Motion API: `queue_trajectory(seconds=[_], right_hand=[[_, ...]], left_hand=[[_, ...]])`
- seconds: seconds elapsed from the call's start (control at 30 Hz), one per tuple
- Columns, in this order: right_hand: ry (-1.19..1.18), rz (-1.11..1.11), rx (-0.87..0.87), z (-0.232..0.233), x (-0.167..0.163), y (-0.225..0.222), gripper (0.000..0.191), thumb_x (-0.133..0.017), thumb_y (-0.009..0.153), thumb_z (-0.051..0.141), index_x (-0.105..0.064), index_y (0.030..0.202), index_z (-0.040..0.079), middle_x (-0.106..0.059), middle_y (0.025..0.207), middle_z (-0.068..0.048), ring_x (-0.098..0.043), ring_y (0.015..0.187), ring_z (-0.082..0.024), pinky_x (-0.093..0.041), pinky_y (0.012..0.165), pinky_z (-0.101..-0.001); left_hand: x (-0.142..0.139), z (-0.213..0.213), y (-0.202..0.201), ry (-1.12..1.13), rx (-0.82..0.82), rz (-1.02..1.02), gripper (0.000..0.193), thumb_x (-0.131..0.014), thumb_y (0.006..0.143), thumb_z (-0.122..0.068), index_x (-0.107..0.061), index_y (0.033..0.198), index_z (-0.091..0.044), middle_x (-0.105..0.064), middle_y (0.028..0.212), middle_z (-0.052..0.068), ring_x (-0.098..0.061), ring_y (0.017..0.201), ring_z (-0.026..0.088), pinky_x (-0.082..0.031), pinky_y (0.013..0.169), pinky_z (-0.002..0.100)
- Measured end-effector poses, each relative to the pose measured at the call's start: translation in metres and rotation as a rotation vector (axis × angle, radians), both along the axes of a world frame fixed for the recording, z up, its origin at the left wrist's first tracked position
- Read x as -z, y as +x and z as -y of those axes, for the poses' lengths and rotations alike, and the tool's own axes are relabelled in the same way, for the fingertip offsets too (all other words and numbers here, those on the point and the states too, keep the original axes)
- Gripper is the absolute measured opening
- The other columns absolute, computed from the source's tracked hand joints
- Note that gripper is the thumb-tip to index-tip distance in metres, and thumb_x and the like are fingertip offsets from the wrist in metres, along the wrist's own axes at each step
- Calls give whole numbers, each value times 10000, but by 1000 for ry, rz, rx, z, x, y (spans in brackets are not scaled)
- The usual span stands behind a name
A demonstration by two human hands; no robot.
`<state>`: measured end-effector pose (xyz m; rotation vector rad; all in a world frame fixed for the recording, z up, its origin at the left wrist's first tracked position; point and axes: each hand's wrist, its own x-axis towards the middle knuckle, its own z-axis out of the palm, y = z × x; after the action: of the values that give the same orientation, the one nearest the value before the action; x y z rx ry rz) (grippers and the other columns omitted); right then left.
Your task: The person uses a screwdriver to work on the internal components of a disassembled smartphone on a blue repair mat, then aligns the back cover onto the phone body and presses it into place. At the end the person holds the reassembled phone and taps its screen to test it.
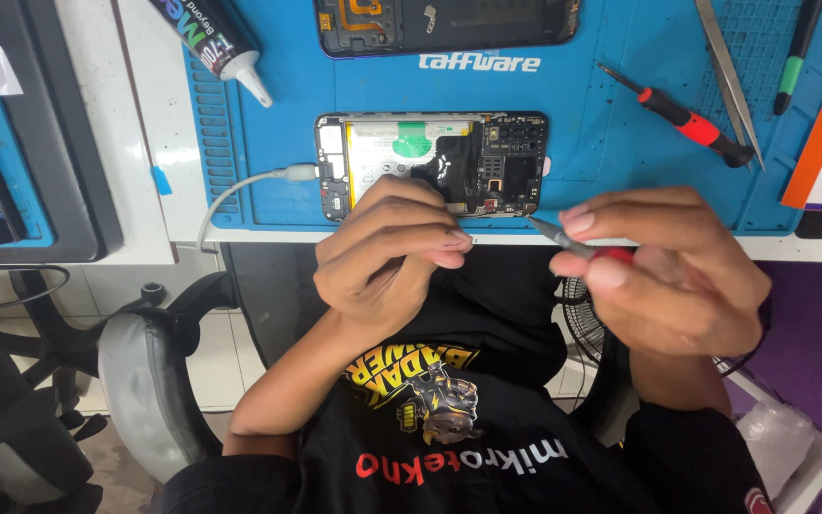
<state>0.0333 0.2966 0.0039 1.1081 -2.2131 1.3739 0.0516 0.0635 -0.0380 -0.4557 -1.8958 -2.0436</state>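
Above the near edge of a blue work mat (620,143), an opened phone (430,164) is laid flat with its back cover off, its long axis running left to right; the battery side is turned toward the left, where a white cable (240,187) is plugged in, and the dark circuit board toward the right. Just in front of it, nearer the body, the left hand (387,249) is held curled, fingertips pinched narrowly together; whether something tiny is gripped between them cannot be told. The right hand (663,271) is closed around a small red-handled screwdriver (577,244), whose shaft is aimed up and to the left, its tip almost touching the phone's lower right corner. Of the two, the left hand is placed closer to the phone's middle. Farther back on the mat, a second red screwdriver (682,119), metal tweezers (730,81) and a glue tube (216,43) are seen.
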Motion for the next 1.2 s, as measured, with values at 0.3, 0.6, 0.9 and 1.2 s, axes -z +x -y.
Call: queue_trajectory(seconds=[0.3,0.6,0.9,1.2], right_hand=[[-66,25,237,20,-10,14,400,-882,807,-98,-532,990,-36,-608,956,-217,-724,854,-336,-706,796,-474],[-86,300,-86,0,-10,0,206,-611,850,-109,-522,1029,-57,-689,947,-272,-725,930,-426,-622,900,-582],[-145,275,-4,7,-11,4,92,-696,898,35,-634,966,32,-724,923,-232,-766,790,-276,-598,983,-590],[-151,225,223,12,-4,6,276,-846,905,48,-603,1029,83,-643,940,-139,-695,839,-241,-614,1023,-464]], left_hand=[[-6,-1,10,203,104,46,126,-768,887,84,-698,947,-2,-724,891,96,-695,854,247,-602,795,361],[0,-10,13,259,98,109,53,-754,933,16,-708,957,7,-727,879,103,-690,792,232,-595,765,339],[5,-10,11,261,108,119,49,-750,975,-24,-709,990,-4,-728,902,101,-686,806,229,-588,803,348],[6,-7,11,252,115,134,57,-754,964,6,-708,997,1,-732,925,101,-692,807,224,-572,770,306]])
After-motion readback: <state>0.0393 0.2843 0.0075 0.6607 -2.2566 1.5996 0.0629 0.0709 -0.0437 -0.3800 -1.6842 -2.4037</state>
